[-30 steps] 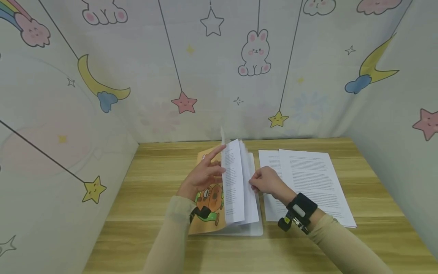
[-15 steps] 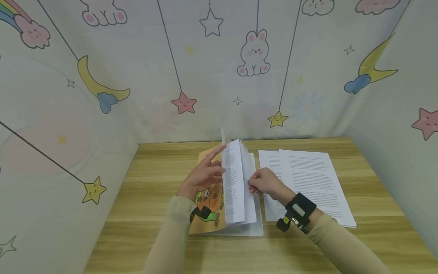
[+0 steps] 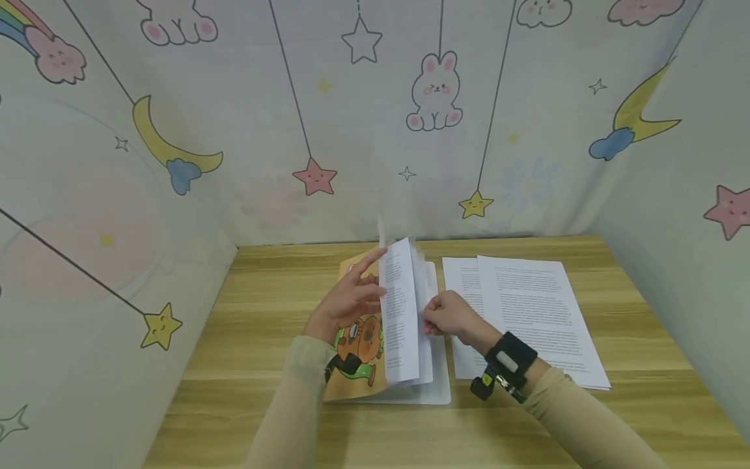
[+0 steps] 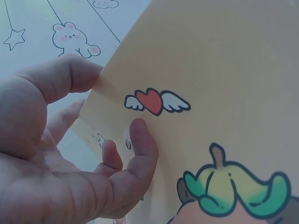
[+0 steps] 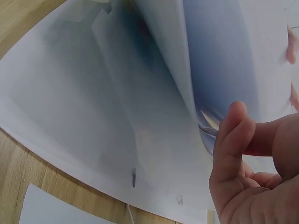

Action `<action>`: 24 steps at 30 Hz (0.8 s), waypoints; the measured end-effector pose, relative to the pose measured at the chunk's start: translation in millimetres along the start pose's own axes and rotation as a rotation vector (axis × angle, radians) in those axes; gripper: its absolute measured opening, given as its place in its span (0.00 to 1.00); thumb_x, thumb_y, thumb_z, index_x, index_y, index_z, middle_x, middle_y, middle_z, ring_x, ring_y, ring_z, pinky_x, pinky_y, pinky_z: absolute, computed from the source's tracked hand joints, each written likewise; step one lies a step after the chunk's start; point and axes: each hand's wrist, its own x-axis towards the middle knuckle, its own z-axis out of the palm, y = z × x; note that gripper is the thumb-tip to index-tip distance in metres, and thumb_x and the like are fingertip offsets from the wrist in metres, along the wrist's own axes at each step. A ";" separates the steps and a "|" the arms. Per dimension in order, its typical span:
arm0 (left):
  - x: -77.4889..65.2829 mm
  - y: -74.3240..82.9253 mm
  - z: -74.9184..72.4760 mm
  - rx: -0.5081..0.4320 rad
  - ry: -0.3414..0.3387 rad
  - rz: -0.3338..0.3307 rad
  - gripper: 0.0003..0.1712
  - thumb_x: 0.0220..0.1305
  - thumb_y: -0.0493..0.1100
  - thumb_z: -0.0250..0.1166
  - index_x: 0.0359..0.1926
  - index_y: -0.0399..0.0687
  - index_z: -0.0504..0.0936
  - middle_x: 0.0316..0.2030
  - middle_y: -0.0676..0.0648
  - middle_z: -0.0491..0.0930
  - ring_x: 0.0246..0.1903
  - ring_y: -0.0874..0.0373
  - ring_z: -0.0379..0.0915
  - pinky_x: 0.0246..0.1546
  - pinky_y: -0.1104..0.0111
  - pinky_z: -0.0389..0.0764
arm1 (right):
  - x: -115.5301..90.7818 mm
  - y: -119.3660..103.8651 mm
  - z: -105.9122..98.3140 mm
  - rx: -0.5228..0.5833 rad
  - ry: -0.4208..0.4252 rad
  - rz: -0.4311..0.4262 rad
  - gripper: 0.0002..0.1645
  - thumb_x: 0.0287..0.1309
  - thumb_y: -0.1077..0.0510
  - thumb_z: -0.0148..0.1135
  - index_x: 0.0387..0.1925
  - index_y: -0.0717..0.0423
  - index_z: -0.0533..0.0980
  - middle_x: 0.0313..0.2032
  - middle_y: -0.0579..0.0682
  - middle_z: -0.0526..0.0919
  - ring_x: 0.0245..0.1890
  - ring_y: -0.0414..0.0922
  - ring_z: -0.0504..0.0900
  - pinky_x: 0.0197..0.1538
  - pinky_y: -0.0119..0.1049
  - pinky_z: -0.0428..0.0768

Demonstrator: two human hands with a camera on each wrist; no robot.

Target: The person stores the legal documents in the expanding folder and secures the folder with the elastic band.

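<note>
Some left fingers (image 4: pixel 144 147) (spread) hold the folder (image 4: pixel 224 84); right fingers (image 5: pixel 231 140) pinch paper (image 3: pixel 424 361).

The bare right hand (image 5: pixel 257 168) pinches thin white pages (image 5: pixel 222 56) raised over a broad, smooth white folder back (image 5: pixel 60 88); beside that back, on the brown wood-grain tabletop (image 5: pixel 14 163), lies a white paper sheet (image 5: pixel 51 210) (partly cut off).

Matt paper, smooth plastic, wood grain
Loose sheets (image 3: pixel 536 306) toward the tabletop's (image 3: pixel 375 436) right edge: matt paper; folder cover (image 3: pixel 366 348): smooth, plastic-looking.
</note>
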 end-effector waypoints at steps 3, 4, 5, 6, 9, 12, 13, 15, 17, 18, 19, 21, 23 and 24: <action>-0.2 0.1 0.0 0.004 0.002 0.001 0.46 0.72 0.28 0.58 0.79 0.77 0.62 0.63 0.25 0.64 0.56 0.37 0.70 0.48 0.56 0.81 | 0.1 1.1 0.3 -0.014 -0.006 0.006 0.13 0.70 0.65 0.57 0.28 0.63 0.82 0.25 0.53 0.85 0.24 0.43 0.83 0.29 0.29 0.78; -0.3 0.2 0.0 0.006 0.004 0.001 0.46 0.72 0.28 0.58 0.79 0.77 0.62 0.63 0.24 0.64 0.56 0.37 0.70 0.48 0.56 0.82 | 0.2 1.5 0.4 -0.018 -0.011 0.007 0.13 0.70 0.65 0.57 0.28 0.62 0.82 0.24 0.53 0.84 0.24 0.42 0.82 0.29 0.29 0.78; -0.4 0.5 0.1 0.009 0.004 0.000 0.46 0.72 0.28 0.58 0.79 0.77 0.63 0.63 0.24 0.64 0.56 0.37 0.70 0.48 0.56 0.81 | 0.4 1.9 0.4 -0.022 -0.015 0.006 0.14 0.70 0.65 0.57 0.28 0.62 0.82 0.24 0.53 0.84 0.24 0.42 0.82 0.29 0.30 0.78; -0.5 0.7 0.3 0.011 0.004 0.000 0.45 0.72 0.28 0.58 0.79 0.77 0.63 0.63 0.24 0.64 0.56 0.37 0.70 0.48 0.56 0.81 | 0.7 2.5 0.4 -0.029 -0.019 0.006 0.14 0.71 0.64 0.57 0.28 0.62 0.82 0.24 0.52 0.84 0.24 0.42 0.82 0.29 0.30 0.78; -0.7 1.4 0.4 0.015 0.004 0.000 0.46 0.72 0.28 0.58 0.79 0.77 0.63 0.63 0.24 0.64 0.56 0.37 0.70 0.48 0.56 0.82 | 1.9 4.5 -0.2 -0.061 -0.026 -0.003 0.14 0.70 0.64 0.57 0.27 0.62 0.82 0.23 0.52 0.84 0.23 0.42 0.81 0.29 0.30 0.78; -0.9 2.1 0.7 0.011 0.002 0.001 0.46 0.72 0.28 0.57 0.79 0.77 0.62 0.64 0.24 0.64 0.56 0.37 0.70 0.48 0.57 0.81 | 3.5 6.6 -1.2 -0.112 -0.028 -0.003 0.13 0.69 0.64 0.59 0.27 0.61 0.82 0.22 0.51 0.83 0.23 0.42 0.81 0.28 0.31 0.78; -0.9 2.2 0.8 0.010 0.002 0.001 0.46 0.72 0.28 0.57 0.79 0.77 0.63 0.64 0.24 0.64 0.56 0.37 0.70 0.47 0.57 0.81 | 3.6 7.1 -1.4 -0.125 -0.031 -0.003 0.13 0.68 0.65 0.60 0.27 0.61 0.82 0.23 0.51 0.84 0.23 0.42 0.81 0.28 0.31 0.78; -1.0 2.6 1.0 0.006 0.002 0.001 0.45 0.72 0.28 0.58 0.79 0.77 0.63 0.64 0.24 0.63 0.56 0.37 0.69 0.46 0.58 0.82 | 4.1 8.0 -1.7 -0.142 -0.044 0.000 0.12 0.67 0.65 0.60 0.27 0.61 0.83 0.23 0.51 0.84 0.22 0.42 0.82 0.29 0.32 0.80; -1.0 2.5 0.9 -0.001 0.003 0.000 0.45 0.72 0.28 0.58 0.79 0.76 0.63 0.64 0.23 0.63 0.56 0.36 0.69 0.46 0.59 0.82 | 4.4 8.5 -1.4 -0.145 -0.058 0.001 0.12 0.68 0.66 0.60 0.28 0.62 0.83 0.23 0.52 0.85 0.22 0.42 0.83 0.29 0.32 0.81; -1.1 2.5 0.9 -0.003 0.003 0.000 0.45 0.72 0.28 0.58 0.79 0.76 0.63 0.63 0.23 0.63 0.56 0.36 0.69 0.46 0.59 0.82 | 4.3 8.7 -1.1 -0.143 -0.063 0.000 0.11 0.68 0.66 0.60 0.29 0.62 0.83 0.23 0.52 0.85 0.22 0.42 0.83 0.29 0.33 0.82; -1.2 2.4 0.9 -0.003 0.002 0.000 0.45 0.72 0.28 0.58 0.79 0.76 0.63 0.63 0.24 0.63 0.56 0.37 0.69 0.46 0.59 0.82 | 4.1 8.7 -0.8 -0.140 -0.068 -0.001 0.11 0.68 0.67 0.59 0.29 0.62 0.84 0.23 0.52 0.85 0.22 0.43 0.84 0.29 0.33 0.83; -1.4 2.4 0.9 -0.011 -0.001 0.001 0.45 0.73 0.27 0.58 0.79 0.75 0.63 0.63 0.23 0.63 0.56 0.36 0.69 0.47 0.57 0.81 | 4.0 8.6 0.1 -0.138 -0.074 -0.005 0.12 0.68 0.67 0.59 0.29 0.63 0.84 0.23 0.53 0.85 0.22 0.43 0.84 0.29 0.33 0.83; -1.7 2.1 1.1 -0.008 -0.003 0.003 0.45 0.73 0.27 0.57 0.79 0.75 0.63 0.64 0.23 0.62 0.57 0.36 0.69 0.48 0.57 0.81 | 3.8 8.5 1.2 -0.135 -0.079 -0.007 0.12 0.68 0.68 0.59 0.29 0.63 0.84 0.23 0.53 0.85 0.22 0.43 0.85 0.29 0.33 0.84; -1.7 2.0 1.2 -0.006 -0.004 0.005 0.45 0.73 0.27 0.57 0.79 0.75 0.63 0.64 0.23 0.62 0.57 0.35 0.69 0.48 0.56 0.81 | 3.5 8.3 1.8 -0.134 -0.081 -0.008 0.12 0.68 0.68 0.59 0.29 0.63 0.83 0.22 0.53 0.85 0.22 0.44 0.85 0.29 0.33 0.84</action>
